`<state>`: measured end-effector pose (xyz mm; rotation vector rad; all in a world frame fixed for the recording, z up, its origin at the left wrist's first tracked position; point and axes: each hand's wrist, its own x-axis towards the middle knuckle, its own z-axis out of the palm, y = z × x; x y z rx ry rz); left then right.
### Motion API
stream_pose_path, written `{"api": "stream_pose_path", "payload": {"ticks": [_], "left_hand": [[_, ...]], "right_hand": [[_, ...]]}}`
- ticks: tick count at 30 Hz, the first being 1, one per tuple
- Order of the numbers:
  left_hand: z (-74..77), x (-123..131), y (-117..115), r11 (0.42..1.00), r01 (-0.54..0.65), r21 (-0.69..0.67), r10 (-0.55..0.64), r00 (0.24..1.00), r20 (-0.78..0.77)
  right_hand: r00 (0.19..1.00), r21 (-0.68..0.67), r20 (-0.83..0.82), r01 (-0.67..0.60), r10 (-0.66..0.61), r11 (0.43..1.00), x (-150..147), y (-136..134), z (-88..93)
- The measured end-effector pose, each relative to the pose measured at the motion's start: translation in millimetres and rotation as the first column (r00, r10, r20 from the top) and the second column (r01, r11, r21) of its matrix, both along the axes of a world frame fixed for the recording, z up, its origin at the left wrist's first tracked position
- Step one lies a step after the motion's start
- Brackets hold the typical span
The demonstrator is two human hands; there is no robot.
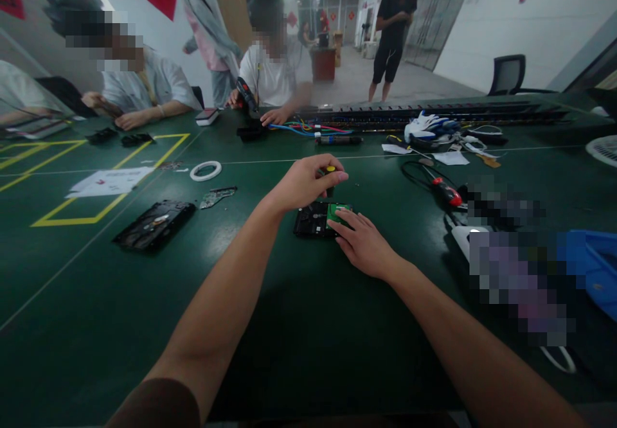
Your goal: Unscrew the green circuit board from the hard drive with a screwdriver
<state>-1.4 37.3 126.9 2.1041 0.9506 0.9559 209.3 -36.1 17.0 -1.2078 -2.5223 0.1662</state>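
A small black device with a green circuit board on its right part lies on the dark green table in front of me. My left hand is closed round a screwdriver with a yellow-topped handle, held upright above the device's upper edge. Whether its tip touches the device is hidden. My right hand rests on the device's right side, fingers spread over the green board. Further left lie a black casing and a loose circuit board.
A white ring and paper sheets lie at the left. To the right are a red-handled tool, white gloves and a blue tray. Across the table, a person holds a power drill.
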Motion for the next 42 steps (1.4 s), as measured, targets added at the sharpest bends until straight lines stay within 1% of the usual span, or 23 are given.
{"api": "stream_pose_path", "payload": {"ticks": [3, 10, 14, 20, 22, 25, 29, 34, 37, 42], "left_hand": [[-0.3, 0.2, 0.0, 1.000, 0.019, -0.015, -0.019, 1.000, 0.004], [1.0, -1.4, -1.0, 1.000, 0.017, 0.000, -0.017, 1.000, -0.022], [4.2, -0.6, -3.4, 0.998, 0.032, -0.044, -0.034, 0.999, -0.029], [6.1, 0.2, -4.5, 0.992, 0.034, -0.125, -0.032, 0.999, 0.020], [5.5, -0.9, -4.1, 0.993, 0.020, -0.116, -0.019, 1.000, 0.010], [3.6, -2.6, -2.7, 0.998, 0.001, -0.067, -0.002, 1.000, -0.014], [0.7, -3.0, -0.4, 1.000, -0.003, -0.016, 0.003, 1.000, 0.005], [0.4, -2.6, 0.2, 1.000, 0.002, -0.017, -0.002, 1.000, -0.025], [1.4, -2.1, -0.7, 0.999, -0.019, -0.028, 0.018, 0.999, -0.027], [1.0, -0.8, -0.5, 0.998, -0.054, -0.010, 0.054, 0.998, -0.039]], "right_hand": [[1.000, 0.003, -0.002, 0.000, 0.000, 1.000, -0.2, 0.6, -1.3], [1.000, 0.009, 0.017, -0.006, 0.006, 1.000, -0.8, 0.5, -1.6], [1.000, 0.002, 0.022, 0.001, -0.001, 1.000, -1.7, 0.6, -0.9], [1.000, 0.000, 0.024, 0.005, -0.005, 1.000, -1.5, 0.8, -0.5], [1.000, 0.000, 0.025, 0.006, -0.006, 1.000, -1.1, 0.7, -0.8], [1.000, 0.002, 0.019, 0.006, -0.006, 1.000, -0.5, 0.8, -1.7], [1.000, 0.013, 0.010, -0.002, 0.002, 1.000, -0.2, 1.5, -3.3], [1.000, 0.000, -0.003, -0.004, 0.004, 1.000, -0.4, 1.7, -2.4], [1.000, -0.008, 0.004, -0.001, 0.001, 1.000, -0.7, 1.7, -1.2], [1.000, 0.005, 0.012, -0.006, 0.005, 1.000, -0.9, 1.5, -1.9]]}}
